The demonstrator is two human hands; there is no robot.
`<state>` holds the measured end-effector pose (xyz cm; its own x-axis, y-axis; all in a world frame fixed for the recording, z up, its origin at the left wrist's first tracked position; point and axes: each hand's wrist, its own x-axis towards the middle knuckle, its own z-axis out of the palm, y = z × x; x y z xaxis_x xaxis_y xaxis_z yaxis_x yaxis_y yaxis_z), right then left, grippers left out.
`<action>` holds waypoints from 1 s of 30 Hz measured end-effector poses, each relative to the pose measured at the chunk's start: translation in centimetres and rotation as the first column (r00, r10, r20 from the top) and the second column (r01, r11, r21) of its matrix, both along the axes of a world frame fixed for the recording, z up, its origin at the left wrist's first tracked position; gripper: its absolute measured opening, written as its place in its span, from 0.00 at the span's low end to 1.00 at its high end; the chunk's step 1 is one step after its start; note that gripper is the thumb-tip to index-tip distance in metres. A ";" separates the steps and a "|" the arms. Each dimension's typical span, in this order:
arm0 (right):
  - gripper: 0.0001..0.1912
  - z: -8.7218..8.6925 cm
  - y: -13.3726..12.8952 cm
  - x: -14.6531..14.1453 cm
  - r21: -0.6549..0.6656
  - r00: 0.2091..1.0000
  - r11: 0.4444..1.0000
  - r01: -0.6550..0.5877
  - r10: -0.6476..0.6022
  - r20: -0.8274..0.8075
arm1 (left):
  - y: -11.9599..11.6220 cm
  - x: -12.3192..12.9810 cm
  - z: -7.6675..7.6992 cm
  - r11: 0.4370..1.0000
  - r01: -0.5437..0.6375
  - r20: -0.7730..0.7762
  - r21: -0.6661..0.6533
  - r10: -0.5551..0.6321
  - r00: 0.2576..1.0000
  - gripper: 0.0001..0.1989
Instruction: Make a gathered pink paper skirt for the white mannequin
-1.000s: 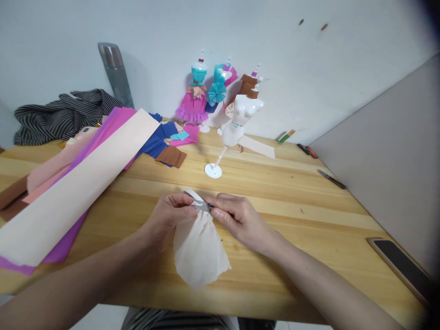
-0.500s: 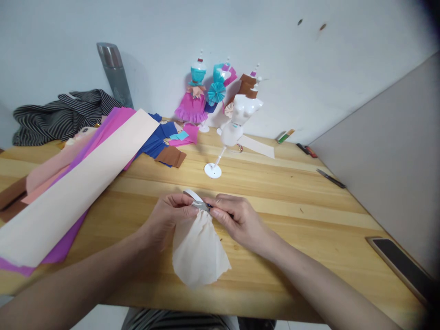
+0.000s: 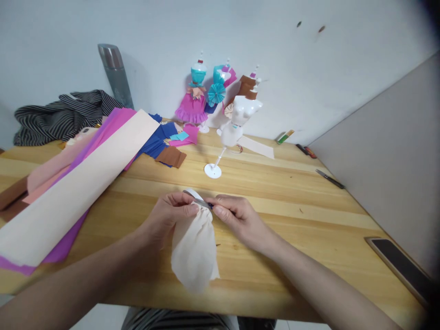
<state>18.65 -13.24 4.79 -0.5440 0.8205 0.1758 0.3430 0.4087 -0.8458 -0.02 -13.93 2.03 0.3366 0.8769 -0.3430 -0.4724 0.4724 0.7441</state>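
Note:
A gathered piece of cream paper (image 3: 194, 252) hangs over the front part of the table, its top pinched by my left hand (image 3: 175, 213). My right hand (image 3: 233, 213) is closed round the dark handle of a small bladed tool (image 3: 201, 201), perhaps scissors. The metal part lies across the top of the gathers, close to my left fingertips. A narrow white strip (image 3: 193, 193) curls up beside the metal. The handle is mostly hidden by my right fingers.
Long sheets of coloured paper (image 3: 82, 183) lie at the left, by a striped cloth (image 3: 65, 114) and a bottle (image 3: 115, 75). Behind my hands stands a white mannequin (image 3: 231, 135), with dressed ones near the wall. A knife (image 3: 330, 178) and a phone (image 3: 398, 266) lie at the right.
The cream paper's lower part has swung left and looks narrower. The metal tool has tilted, showing a thinner edge, and my right hand has shifted slightly right.

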 end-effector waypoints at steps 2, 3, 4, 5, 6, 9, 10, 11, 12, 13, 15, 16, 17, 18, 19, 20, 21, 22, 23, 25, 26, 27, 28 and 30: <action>0.22 -0.1 0.1 0.3 -0.092 0.996 0.995 0.050 -0.056 -0.069 | 0.1 0.0 0.2 1.000 0.010 0.001 0.015 -0.010 1.000 0.10; 0.23 -0.2 0.2 0.6 -0.124 0.992 0.988 0.088 -0.099 -0.083 | 0.1 0.0 0.3 1.000 0.006 0.000 0.017 -0.006 1.000 0.10; 0.24 -0.2 0.3 0.9 -0.137 0.986 0.982 0.131 -0.143 -0.080 | 0.2 0.0 0.4 1.000 0.000 -0.004 0.014 0.000 1.000 0.10; 0.24 -0.3 0.4 1.4 -0.129 0.982 0.977 0.172 -0.180 -0.058 | 0.2 0.0 0.5 1.000 -0.009 -0.007 0.007 0.009 1.000 0.11; 0.24 -0.4 0.6 1.9 -0.100 0.979 0.974 0.203 -0.205 -0.015 | 0.2 0.0 0.5 1.000 -0.016 -0.008 0.001 0.016 1.000 0.11; 0.19 -1.1 1.3 3.6 0.082 0.946 0.973 0.217 -0.231 0.227 | 0.3 -0.1 0.4 1.000 -0.015 0.003 0.000 0.015 1.000 0.10; 0.18 -1.5 1.5 4.3 0.137 0.916 0.971 0.197 -0.232 0.326 | 0.3 -0.2 0.3 1.000 -0.011 0.010 0.002 0.011 1.000 0.09; 0.18 -2.0 1.6 4.8 0.185 0.877 0.966 0.182 -0.244 0.413 | 0.3 -0.2 0.3 1.000 -0.009 0.013 0.002 0.009 1.000 0.09; 0.19 -2.5 1.8 5.4 0.224 0.837 0.961 0.161 -0.253 0.485 | 0.3 -0.2 0.3 1.000 -0.012 0.014 0.001 0.012 1.000 0.09; 0.20 -3.1 1.9 5.9 0.267 0.803 0.953 0.141 -0.268 0.532 | 0.3 -0.2 0.3 1.000 -0.012 0.013 0.000 0.012 1.000 0.09; 0.18 -3.8 2.0 6.6 0.336 0.746 0.939 0.074 -0.275 0.607 | 0.3 -0.3 0.3 1.000 -0.013 0.011 0.001 0.013 1.000 0.09; 0.17 -4.0 2.1 6.8 0.372 0.729 0.928 0.039 -0.281 0.624 | 0.3 -0.2 0.3 1.000 -0.011 0.010 0.002 0.011 1.000 0.09; 0.16 -4.0 2.1 6.8 0.405 0.732 0.915 0.007 -0.280 0.621 | 0.3 -0.2 0.3 1.000 -0.010 0.009 0.002 0.010 1.000 0.09; 0.17 -3.9 2.1 6.7 0.428 0.757 0.904 -0.016 -0.269 0.596 | 0.3 -0.2 0.3 1.000 -0.010 0.009 0.000 0.010 1.000 0.09; 0.18 -3.8 2.0 6.4 0.436 0.803 0.900 -0.030 -0.237 0.546 | 0.3 -0.1 0.3 1.000 -0.012 0.008 -0.003 0.012 1.000 0.09; 0.20 -3.5 2.0 6.0 0.418 0.861 0.907 -0.039 -0.182 0.475 | 0.3 -0.1 0.3 1.000 -0.013 0.007 -0.004 0.013 1.000 0.09; 0.22 -3.3 1.9 5.4 0.370 0.917 0.928 -0.054 -0.100 0.385 | 0.3 -0.1 0.3 1.000 -0.011 0.009 -0.005 0.011 1.000 0.09; 0.23 -3.1 1.8 4.7 0.293 0.958 0.953 -0.082 -0.006 0.285 | 0.3 0.0 0.4 1.000 -0.007 0.012 -0.004 0.007 1.000 0.09; 0.24 -2.9 1.7 3.9 0.198 0.979 0.972 -0.123 0.087 0.184 | 0.3 0.0 0.4 1.000 -0.003 0.013 0.000 0.003 1.000 0.09; 0.24 -2.8 1.6 2.5 0.047 0.967 0.966 -0.254 0.254 0.009 | 0.3 -0.1 0.5 1.000 0.005 0.013 0.011 -0.005 1.000 0.09; 0.23 -2.8 1.6 2.0 -0.002 0.951 0.953 -0.303 0.303 -0.069 | 0.3 -0.2 0.6 1.000 0.005 0.010 0.015 -0.005 1.000 0.09; 0.21 -2.9 1.6 1.6 -0.046 0.932 0.937 -0.346 0.337 -0.134 | 0.3 -0.3 0.7 1.000 0.005 0.006 0.023 -0.006 1.000 0.09; 0.20 -2.9 1.6 1.4 -0.093 0.920 0.925 -0.368 0.347 -0.182 | 0.3 -0.5 0.9 0.999 0.010 0.001 0.036 -0.010 1.000 0.09; 0.16 -2.8 1.6 1.4 -0.186 0.920 0.914 -0.361 0.317 -0.232 | 0.4 -0.9 1.2 0.997 0.035 -0.020 0.062 -0.034 0.999 0.10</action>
